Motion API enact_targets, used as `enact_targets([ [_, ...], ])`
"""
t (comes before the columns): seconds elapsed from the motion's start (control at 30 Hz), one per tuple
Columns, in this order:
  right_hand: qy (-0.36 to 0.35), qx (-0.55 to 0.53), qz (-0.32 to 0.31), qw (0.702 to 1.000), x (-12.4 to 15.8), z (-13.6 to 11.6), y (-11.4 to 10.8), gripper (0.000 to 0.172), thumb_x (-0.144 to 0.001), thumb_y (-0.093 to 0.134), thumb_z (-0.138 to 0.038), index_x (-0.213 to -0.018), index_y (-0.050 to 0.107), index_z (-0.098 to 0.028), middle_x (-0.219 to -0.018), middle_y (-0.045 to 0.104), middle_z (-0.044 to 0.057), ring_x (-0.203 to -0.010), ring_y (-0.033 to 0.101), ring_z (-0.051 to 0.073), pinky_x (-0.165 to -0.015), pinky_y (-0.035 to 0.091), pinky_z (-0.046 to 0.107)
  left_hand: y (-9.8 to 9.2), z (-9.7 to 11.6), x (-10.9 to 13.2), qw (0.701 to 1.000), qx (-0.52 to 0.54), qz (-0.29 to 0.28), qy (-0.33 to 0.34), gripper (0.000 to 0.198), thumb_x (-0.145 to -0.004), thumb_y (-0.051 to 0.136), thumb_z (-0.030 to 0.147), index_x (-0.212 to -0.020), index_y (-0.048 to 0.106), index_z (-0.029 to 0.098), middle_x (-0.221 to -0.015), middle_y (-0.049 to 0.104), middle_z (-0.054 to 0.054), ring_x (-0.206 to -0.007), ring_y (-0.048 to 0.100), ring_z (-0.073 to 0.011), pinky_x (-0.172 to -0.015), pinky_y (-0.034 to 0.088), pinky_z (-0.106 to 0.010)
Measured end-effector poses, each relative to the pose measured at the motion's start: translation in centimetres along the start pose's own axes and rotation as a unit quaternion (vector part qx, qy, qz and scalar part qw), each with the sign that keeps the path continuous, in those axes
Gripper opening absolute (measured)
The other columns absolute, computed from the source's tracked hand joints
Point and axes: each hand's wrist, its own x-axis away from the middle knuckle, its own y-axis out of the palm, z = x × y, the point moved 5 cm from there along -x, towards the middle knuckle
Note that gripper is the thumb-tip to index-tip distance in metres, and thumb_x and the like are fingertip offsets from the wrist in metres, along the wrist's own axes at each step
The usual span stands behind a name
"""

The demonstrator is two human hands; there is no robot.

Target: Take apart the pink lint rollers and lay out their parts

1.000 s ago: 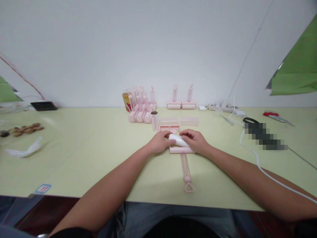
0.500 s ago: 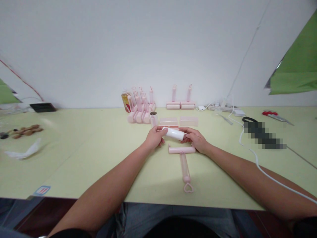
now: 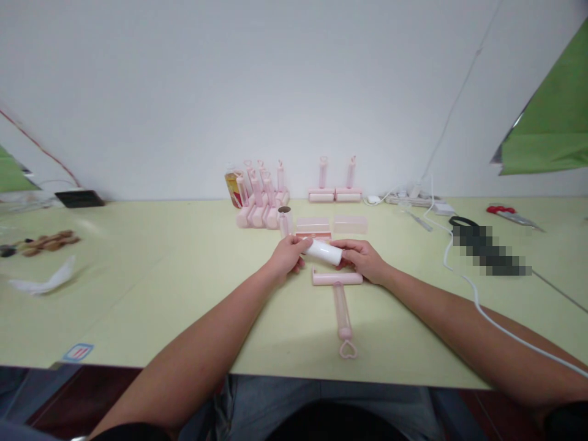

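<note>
Between both hands I hold a white lint roller refill [image 3: 323,252] above the table, tilted slightly down to the right. My left hand [image 3: 290,253] grips its left end with the thumb on top. Closed around the right end are the fingers of my right hand [image 3: 362,258]. Just below lies a pink lint roller handle [image 3: 337,279] with a clear grip and a heart-shaped loop pointing toward me. Behind the refill are two clear pink covers [image 3: 350,225], and a clear cylinder with a dark top [image 3: 285,220] stands by my left fingers.
Several pink lint rollers [image 3: 258,214] stand at the back beside a yellow-labelled bottle [image 3: 233,190]. Two more rollers [image 3: 335,196] stand near the wall. To the right are a white cable [image 3: 476,300] and red-handled scissors [image 3: 501,211]. Crumpled white paper [image 3: 46,280] lies far left.
The white refill has shifted slightly down in my hands. My right fingers have closed in nearer its right end. The handle on the table has barely moved.
</note>
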Motion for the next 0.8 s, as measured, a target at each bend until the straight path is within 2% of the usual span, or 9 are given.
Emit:
enact_targets([
  [0.23,-0.010,0.015,-0.009,1.000,-0.02,-0.11,-0.09,0.044,-0.072,0.059,-0.022,-0.115,0.071,-0.016,-0.093,0.074,0.004,-0.068,0.067,0.016,-0.067,0.054,0.030,0.00,-0.07,-0.03,1.000,0.001,-0.006,-0.016,0.037,-0.081,0.064,0.051,-0.092,0.054,0.017,-0.064,0.054,0.002,-0.038,0.047,-0.0067,-0.031,0.029,-0.018],
  [0.4,-0.011,0.001,-0.011,1.000,0.16,-0.35,0.04,0.040,-0.074,0.063,-0.026,-0.112,0.071,-0.015,-0.093,0.073,0.005,-0.068,0.066,0.016,-0.066,0.054,0.031,0.08,0.15,0.12,1.000,0.006,-0.002,-0.020,0.036,-0.081,0.065,0.050,-0.091,0.053,0.017,-0.069,0.057,0.000,-0.038,0.047,-0.0061,-0.031,0.030,-0.019],
  [0.63,-0.010,-0.006,-0.005,1.000,0.25,-0.56,0.30,0.036,-0.072,0.063,-0.023,-0.106,0.072,-0.015,-0.094,0.072,0.004,-0.068,0.064,0.015,-0.064,0.053,0.028,0.19,-0.17,-0.09,0.999,-0.015,-0.021,-0.019,0.037,-0.082,0.063,0.052,-0.091,0.053,0.017,-0.057,0.052,0.003,-0.037,0.046,-0.0083,-0.031,0.031,-0.019],
  [0.8,-0.009,0.005,-0.004,1.000,0.34,-0.82,0.24,0.037,-0.072,0.062,-0.021,-0.107,0.071,-0.014,-0.092,0.072,0.004,-0.066,0.063,0.013,-0.059,0.050,0.025,0.23,-0.18,-0.08,0.999,-0.016,-0.031,-0.017,0.037,-0.082,0.062,0.053,-0.090,0.053,0.018,-0.059,0.053,0.002,-0.039,0.047,-0.0085,-0.031,0.032,-0.019],
])
